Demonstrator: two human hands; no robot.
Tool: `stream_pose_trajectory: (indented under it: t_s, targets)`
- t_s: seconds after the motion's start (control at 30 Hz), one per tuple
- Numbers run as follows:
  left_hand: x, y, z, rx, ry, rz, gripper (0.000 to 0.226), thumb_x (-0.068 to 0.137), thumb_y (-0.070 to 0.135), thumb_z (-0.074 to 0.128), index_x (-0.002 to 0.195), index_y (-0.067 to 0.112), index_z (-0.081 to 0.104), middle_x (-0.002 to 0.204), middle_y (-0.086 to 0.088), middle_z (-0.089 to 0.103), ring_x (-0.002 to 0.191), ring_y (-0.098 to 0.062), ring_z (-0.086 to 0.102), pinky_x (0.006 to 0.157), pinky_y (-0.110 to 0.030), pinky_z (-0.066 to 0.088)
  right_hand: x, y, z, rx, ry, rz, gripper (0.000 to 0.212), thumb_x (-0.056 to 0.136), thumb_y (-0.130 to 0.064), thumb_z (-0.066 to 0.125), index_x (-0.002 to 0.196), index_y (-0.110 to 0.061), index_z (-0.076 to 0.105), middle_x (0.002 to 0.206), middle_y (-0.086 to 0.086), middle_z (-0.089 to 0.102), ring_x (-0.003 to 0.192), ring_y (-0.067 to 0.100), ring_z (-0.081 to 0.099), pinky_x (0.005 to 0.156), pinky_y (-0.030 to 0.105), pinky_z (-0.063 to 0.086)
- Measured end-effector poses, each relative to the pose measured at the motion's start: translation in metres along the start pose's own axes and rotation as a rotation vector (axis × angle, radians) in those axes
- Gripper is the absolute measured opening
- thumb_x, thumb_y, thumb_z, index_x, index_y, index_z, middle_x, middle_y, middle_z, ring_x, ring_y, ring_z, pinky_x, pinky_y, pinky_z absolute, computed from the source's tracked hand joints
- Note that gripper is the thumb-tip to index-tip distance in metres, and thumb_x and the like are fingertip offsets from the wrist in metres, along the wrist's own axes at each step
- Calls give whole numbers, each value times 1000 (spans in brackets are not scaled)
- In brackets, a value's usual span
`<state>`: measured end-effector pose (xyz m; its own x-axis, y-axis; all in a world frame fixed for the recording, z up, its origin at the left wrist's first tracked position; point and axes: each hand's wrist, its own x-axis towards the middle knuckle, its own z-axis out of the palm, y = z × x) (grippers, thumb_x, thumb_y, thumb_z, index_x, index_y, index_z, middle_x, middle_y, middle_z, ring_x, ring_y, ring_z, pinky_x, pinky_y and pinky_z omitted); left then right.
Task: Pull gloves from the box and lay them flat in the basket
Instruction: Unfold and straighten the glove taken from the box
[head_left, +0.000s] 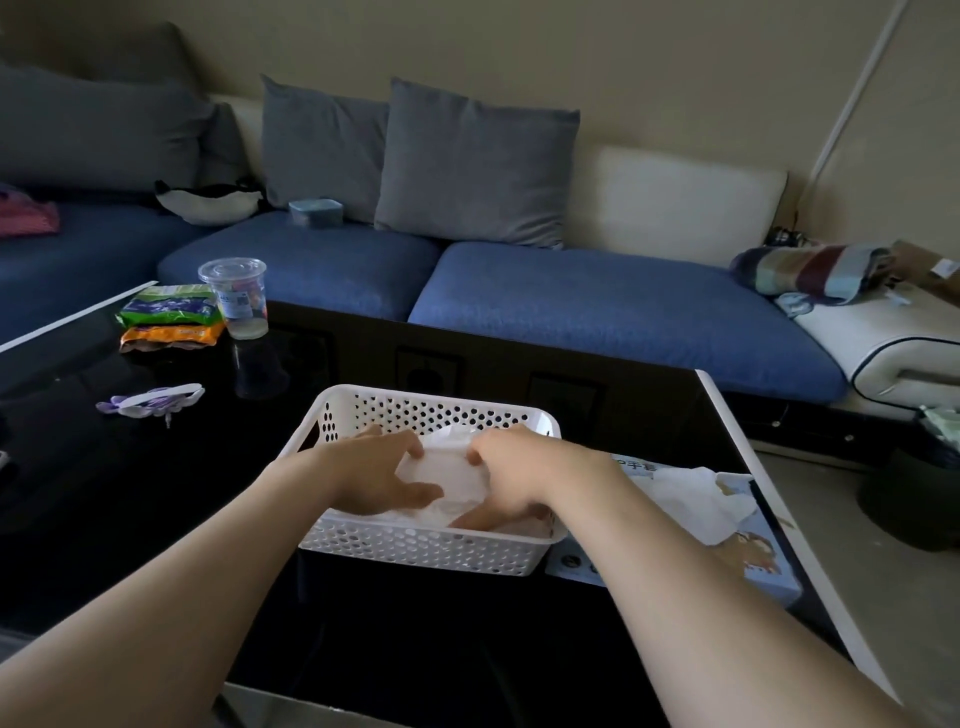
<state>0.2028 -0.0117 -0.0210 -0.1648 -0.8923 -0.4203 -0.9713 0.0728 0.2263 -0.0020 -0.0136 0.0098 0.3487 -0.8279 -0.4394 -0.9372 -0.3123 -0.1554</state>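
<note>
A white perforated basket (415, 548) stands on the black glossy table. Thin translucent plastic gloves (447, 467) lie inside it. My left hand (376, 470) rests on the gloves at the left, its fingers spread and the thumb pressing down. From the right, my right hand (511, 475) lies on the same gloves, with its fingertips bent at the upper edge and the thumb low near the basket's front wall. Just right of the basket lies the blue glove box (763, 566), flat, with a loose glove (696, 499) sticking out of its opening.
On the table's left are a clear lidded cup (236, 296), snack packets (169, 319) and a small purple-white item (153, 400). A blue sofa with grey cushions (467, 161) runs behind the table. A dark bin (919, 493) stands on the floor at the right.
</note>
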Motion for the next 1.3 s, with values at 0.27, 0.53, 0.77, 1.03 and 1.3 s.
stream_pose_trajectory:
  t_s: [0.27,0.53,0.77,1.03,1.3]
  targets:
    - [-5,17,0,25,134,-19,65,94,63,64,148,32,44,148,-5,42,134,-28,44,109,-43,41,-11,0,7,41,109,-25,67,85,-60,81,130,-15,62,120,4,61,98,25,67,78,39,58]
    - [-7,54,-2,-84,527,178,11,99,35,57,108,30,55,109,6,59,109,-22,57,89,-39,49,-49,31,-9,271,518,17,19,94,-33,78,112,-29,73,110,-2,66,101,18,66,85,41,60]
    - [-19,114,10,-62,517,473,26,97,48,60,121,39,59,124,13,51,122,-15,39,104,-38,37,-86,88,-12,156,449,252,43,82,-35,92,119,-27,72,108,-2,66,100,18,66,88,41,61]
    - [-10,147,26,171,297,501,58,93,58,59,146,38,49,154,12,44,148,-16,22,117,-50,20,-105,125,-2,57,367,228,27,84,-29,91,108,-29,80,109,-4,68,103,19,65,90,41,58]
    - [-9,163,26,275,192,447,55,92,50,63,145,42,47,146,7,51,146,-26,23,114,-57,22,-90,133,4,63,619,138,46,109,-26,54,63,-20,55,71,-1,56,84,21,60,62,35,42]
